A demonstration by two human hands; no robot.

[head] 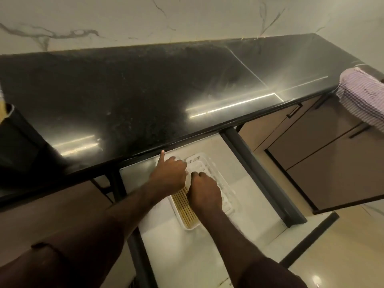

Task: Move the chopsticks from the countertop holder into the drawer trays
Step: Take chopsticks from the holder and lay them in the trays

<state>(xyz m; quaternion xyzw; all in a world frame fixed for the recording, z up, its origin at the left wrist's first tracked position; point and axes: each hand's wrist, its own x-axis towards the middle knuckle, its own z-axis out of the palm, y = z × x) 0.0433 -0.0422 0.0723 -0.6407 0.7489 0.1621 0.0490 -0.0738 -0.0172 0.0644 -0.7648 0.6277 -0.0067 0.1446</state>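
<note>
A bundle of pale wooden chopsticks (184, 206) lies lengthwise in the left compartment of a white plastic slotted tray (225, 201), which sits on the pale floor of the open dark-framed drawer (264, 175) below the polished black stone worktop (145, 90). Both hands are down on this tray. The left hand (169, 175) rests over the far end of the chopsticks with its forefinger pointing out toward the worktop edge and the other fingers curled under; the right hand (202, 191) sits just beside it, knuckles up and fingers tucked down onto the sticks or the divider. From above I cannot tell whether either grip actually has sticks pinched in it or is only pressing and squaring them, since the fingertips are hidden beneath the knuckles.

As for progress, a good share of the job looks done: a whole layer of sticks is already bedded in the tray. It is not finished, though. At the far left edge of the worktop stands a dark cylindrical holder (12, 121), cut off by the frame, with what seem to be more pale sticks (2, 110) showing at its mouth. The tray's right compartment shows no sticks where it is visible, so there is room for the remainder.
</note>
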